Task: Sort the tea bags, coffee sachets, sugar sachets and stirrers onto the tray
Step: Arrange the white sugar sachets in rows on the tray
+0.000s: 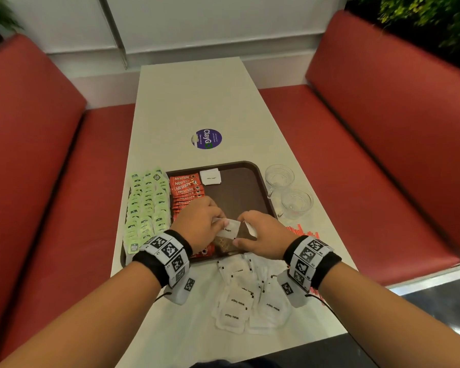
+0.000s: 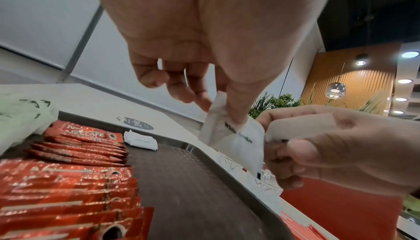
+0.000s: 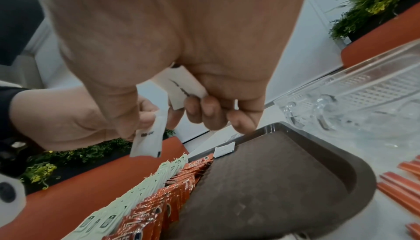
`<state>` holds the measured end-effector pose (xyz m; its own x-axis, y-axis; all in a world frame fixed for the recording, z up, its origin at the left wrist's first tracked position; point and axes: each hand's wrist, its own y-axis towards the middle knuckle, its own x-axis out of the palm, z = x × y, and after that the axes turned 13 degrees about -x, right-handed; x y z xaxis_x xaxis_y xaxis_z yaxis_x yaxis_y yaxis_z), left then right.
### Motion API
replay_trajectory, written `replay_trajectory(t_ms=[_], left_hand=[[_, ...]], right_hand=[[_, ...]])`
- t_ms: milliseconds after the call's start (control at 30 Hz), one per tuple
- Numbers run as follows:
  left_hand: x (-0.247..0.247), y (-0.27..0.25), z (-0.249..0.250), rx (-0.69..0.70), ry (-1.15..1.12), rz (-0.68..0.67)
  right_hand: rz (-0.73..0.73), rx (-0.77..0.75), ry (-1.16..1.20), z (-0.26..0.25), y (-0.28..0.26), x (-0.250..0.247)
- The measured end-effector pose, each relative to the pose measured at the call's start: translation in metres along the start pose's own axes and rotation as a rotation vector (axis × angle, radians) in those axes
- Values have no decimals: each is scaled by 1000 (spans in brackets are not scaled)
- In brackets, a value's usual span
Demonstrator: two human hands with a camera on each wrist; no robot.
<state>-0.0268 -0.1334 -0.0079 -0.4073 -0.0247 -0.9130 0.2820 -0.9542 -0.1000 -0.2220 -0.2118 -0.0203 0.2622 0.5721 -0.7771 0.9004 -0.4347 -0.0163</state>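
Both hands hover over the near end of the brown tray [image 1: 252, 181]. My left hand [image 1: 218, 221] pinches a white sugar sachet [image 1: 230, 229] between thumb and fingers; in the left wrist view that sachet [image 2: 234, 139] hangs down from the left hand [image 2: 220, 112]. My right hand [image 1: 246, 227] grips more white sugar sachets [image 3: 181, 85] in its curled fingers [image 3: 204, 110]. The two hands nearly touch. On the tray lie green tea bags [image 1: 146, 205] in rows at the left, red coffee sachets [image 1: 187, 187] beside them, and a small sugar stack [image 1: 210, 176] at the far end.
A loose pile of sugar sachets [image 1: 247, 296] lies on the table in front of the tray. Red stirrers [image 1: 303, 232] lie right of the tray, under my right wrist. Two glass cups [image 1: 279, 176] [image 1: 297, 201] stand at the tray's right edge. Red benches flank the table.
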Motion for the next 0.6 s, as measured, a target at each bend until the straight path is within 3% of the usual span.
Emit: replay_trajectory(t_ms=[167,400,600], left_hand=[[-4,3,0,29,-45,-6],[-1,8,-14,-66,-136,-98],[1,23,-16,-113,-230,-115]], right_hand=[[73,-43,-9,5,14,4],[78,-106,50,11,28,0],[92,-15,106,18,36,-6]])
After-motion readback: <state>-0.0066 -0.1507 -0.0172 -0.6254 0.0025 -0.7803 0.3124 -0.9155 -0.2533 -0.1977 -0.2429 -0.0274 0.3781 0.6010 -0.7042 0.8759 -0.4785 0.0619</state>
